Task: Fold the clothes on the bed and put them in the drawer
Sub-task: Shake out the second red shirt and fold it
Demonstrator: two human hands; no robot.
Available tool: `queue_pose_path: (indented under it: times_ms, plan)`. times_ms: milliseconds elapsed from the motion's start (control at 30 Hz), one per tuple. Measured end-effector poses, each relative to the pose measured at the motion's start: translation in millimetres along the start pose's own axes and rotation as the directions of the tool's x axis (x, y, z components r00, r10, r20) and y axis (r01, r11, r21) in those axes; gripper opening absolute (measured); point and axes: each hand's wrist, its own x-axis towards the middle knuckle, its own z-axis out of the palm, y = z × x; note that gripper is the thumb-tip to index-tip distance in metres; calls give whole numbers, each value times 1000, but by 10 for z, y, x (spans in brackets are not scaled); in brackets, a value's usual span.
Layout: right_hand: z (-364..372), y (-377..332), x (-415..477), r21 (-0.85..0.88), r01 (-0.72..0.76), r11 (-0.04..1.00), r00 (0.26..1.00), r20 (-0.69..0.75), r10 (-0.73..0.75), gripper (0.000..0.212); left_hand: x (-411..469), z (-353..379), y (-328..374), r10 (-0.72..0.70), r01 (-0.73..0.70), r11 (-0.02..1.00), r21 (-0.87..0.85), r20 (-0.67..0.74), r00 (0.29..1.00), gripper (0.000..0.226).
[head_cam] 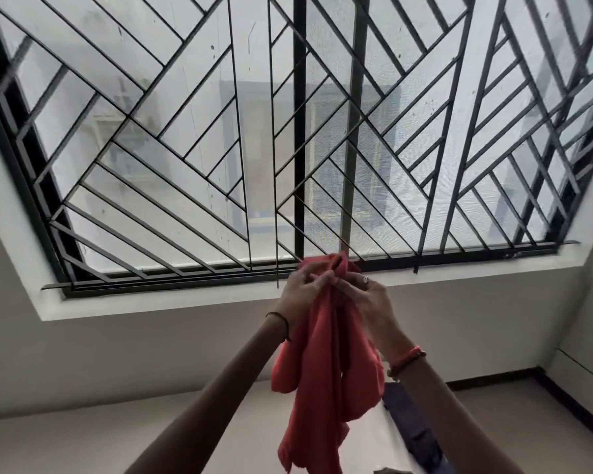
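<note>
both hands' grip, left hand (300,290) and right hand (367,295), clamps red garment (326,364) hanging below.

Red garment (326,364) in both hands' grip; dark cloth (411,425), perhaps clothing, below

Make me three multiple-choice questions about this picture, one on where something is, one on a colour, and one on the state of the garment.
1. Where is the dark blue cloth?
A. Hanging on the window grille
B. Lying low, below the right forearm
C. Draped over the left wrist

2. What colour is the garment held up by both hands?
A. Coral red
B. White
C. Green

3. What state is the garment in?
A. Folded flat
B. Bunched at the top and hanging loose
C. Spread out on the bed

Answers: 1 B, it shows under the right arm near the bottom. 2 A, the fabric is plainly coral red. 3 B, the left hand and right hand gather its top in front of the window grille while the rest dangles.
</note>
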Motion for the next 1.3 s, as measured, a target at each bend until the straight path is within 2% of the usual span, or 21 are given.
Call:
queue_pose_path:
  times_ms: [67, 200, 233, 333, 367, 433, 467, 500, 567, 600, 667, 700, 733, 800, 900, 933, 1033, 1067, 1167, 1300]
  plan:
    - [-52, 56, -8, -5, -38, 999, 999, 38, 38, 55, -79, 22, -165, -87, 87, 996, -26, -21, 996, 31]
    - [-147, 225, -31, -72, -90, 993, 994, 60, 95, 66, -119, 23, -410, -171, 165, 985, -51, -162, 972, 59]
    - [-160, 253, -31, -79, -103, 992, 993, 58, 108, 67, -95, 10, -479, -191, 187, 981, -42, -157, 969, 53]
    - [-199, 323, -58, -162, -116, 980, 992, 35, 123, 66, -124, -37, -510, -187, 186, 982, -18, -80, 979, 13]
    - [-209, 336, -74, -193, -116, 974, 992, 33, 125, 56, -126, -38, -528, -182, 182, 983, -9, -61, 981, 11]
    - [-203, 341, -110, -225, -119, 967, 993, -3, 122, 17, -138, -40, -555, -180, 181, 983, 23, -53, 982, 11]
    - [-232, 368, -113, -266, -117, 957, 993, -26, 115, 14, -146, -40, -570, -175, 178, 983, 47, -57, 983, 8]
    - [-258, 400, -99, -317, -124, 940, 992, -36, 119, 19, -155, -44, -573, -163, 167, 984, 63, -61, 985, 3]
    - [-283, 426, -94, -362, -145, 921, 989, -47, 137, 19, -171, -51, -568, -171, 175, 983, 56, -66, 983, 13]
    - [-277, 438, -72, -342, -158, 926, 987, -59, 147, 16, -184, -64, -552, -198, 200, 979, 28, -65, 978, 14]
    - [-249, 404, -51, -188, -201, 961, 979, -63, 193, 13, -223, -71, -496, -263, 259, 963, -77, -41, 964, 10]
    - [-225, 363, -63, -108, -202, 973, 979, -32, 199, 14, -227, -61, -488, -297, 291, 945, -147, -24, 955, 10]
    - [-214, 333, -67, -57, -191, 980, 982, -3, 191, 30, -236, -61, -475, -327, 319, 927, -197, -8, 945, 7]
    - [-206, 290, -61, -81, -183, 980, 982, 35, 186, 64, -252, -87, -483, -365, 354, 900, -253, 8, 931, 5]
    - [-188, 265, -52, -131, -170, 977, 985, 3, 172, 76, -272, -103, -491, -385, 374, 881, -291, 21, 923, 6]
    - [-185, 267, -59, -122, -178, 976, 984, -12, 178, 71, -284, -104, -495, -377, 366, 883, -293, 19, 926, 6]
    - [-121, 240, -83, -75, -193, 978, 981, -18, 192, 22, -286, -135, -497, -343, 327, 900, -288, -4, 939, 6]
    - [-102, 237, -88, -92, -188, 978, 982, -26, 187, 15, -281, -145, -496, -327, 310, 909, -279, -14, 945, 8]
    - [-64, 220, -114, -179, -151, 972, 988, -45, 145, 16, -275, -150, -517, -290, 274, 932, -238, -35, 956, 17]
    - [-15, 164, -115, -221, -134, 966, 990, -82, 119, 10, -262, -161, -546, -240, 223, 959, -176, -81, 967, 18]
